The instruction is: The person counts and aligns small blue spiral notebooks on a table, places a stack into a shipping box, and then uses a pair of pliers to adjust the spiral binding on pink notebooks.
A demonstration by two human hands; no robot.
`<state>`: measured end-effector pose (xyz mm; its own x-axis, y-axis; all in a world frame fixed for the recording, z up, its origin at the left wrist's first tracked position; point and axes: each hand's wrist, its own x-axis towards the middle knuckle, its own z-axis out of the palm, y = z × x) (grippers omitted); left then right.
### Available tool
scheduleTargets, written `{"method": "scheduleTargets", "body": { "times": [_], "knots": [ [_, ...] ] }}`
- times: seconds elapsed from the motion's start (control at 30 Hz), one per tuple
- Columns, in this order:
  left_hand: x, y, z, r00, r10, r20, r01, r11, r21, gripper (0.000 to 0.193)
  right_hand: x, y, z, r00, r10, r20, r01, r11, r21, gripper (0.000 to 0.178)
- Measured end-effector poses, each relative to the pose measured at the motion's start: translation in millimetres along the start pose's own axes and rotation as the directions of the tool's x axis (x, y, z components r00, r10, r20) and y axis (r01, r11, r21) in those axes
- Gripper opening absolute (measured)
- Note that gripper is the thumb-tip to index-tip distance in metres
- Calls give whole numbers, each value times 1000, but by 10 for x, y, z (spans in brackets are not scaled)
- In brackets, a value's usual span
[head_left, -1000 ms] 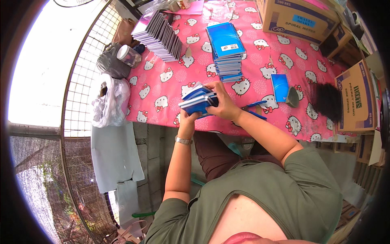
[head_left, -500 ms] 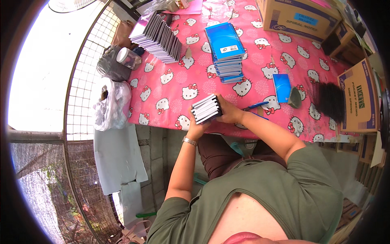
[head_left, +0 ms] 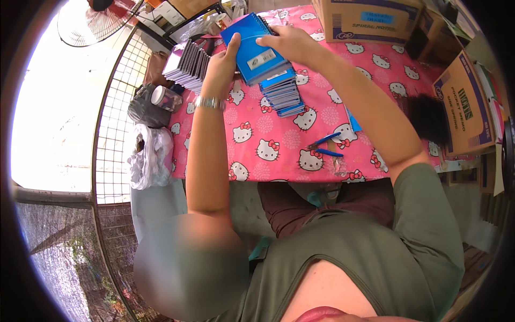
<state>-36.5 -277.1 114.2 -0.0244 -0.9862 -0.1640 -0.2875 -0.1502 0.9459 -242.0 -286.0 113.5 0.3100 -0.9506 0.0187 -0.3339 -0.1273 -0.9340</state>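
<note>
A bundle of blue spiral notebooks (head_left: 249,45) is between my two hands, blue cover up, with a white label near its lower edge. My left hand (head_left: 222,67) grips its left side, thumb on the cover. From the right, my right hand (head_left: 294,45) grips it near the black spiral binding. The bundle lies over the top of a stack of blue notebooks (head_left: 282,95), turned at an angle to it; whether it rests fully there I cannot tell. Just left stands a stack of spiral notebooks (head_left: 189,67) with dark bindings.
Blue-handled pliers (head_left: 326,146) lie on the pink patterned tablecloth (head_left: 257,170). My right forearm partly covers another blue notebook (head_left: 354,121). Cardboard boxes (head_left: 370,24) stand at the back right and right. A clear jar (head_left: 165,99) and plastic bags (head_left: 151,155) line the left edge.
Both hands have moved forward from the table's front edge to the blue stack, carrying the notebook bundle. Its page edges faced up before; now its blue cover does. The view has shifted.
</note>
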Motion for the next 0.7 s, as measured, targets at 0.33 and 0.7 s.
{"method": "scheduleTargets", "body": {
  "times": [0.33,0.7],
  "knots": [
    [584,-224,174,969,-244,37,232,952,200,71,-344,2164,-970,968,101,-231,-214,815,-539,65],
    [546,-162,279,993,-88,-76,96,989,114,88,-861,2742,143,932,244,-266,-345,382,-857,28]
  ]
}}
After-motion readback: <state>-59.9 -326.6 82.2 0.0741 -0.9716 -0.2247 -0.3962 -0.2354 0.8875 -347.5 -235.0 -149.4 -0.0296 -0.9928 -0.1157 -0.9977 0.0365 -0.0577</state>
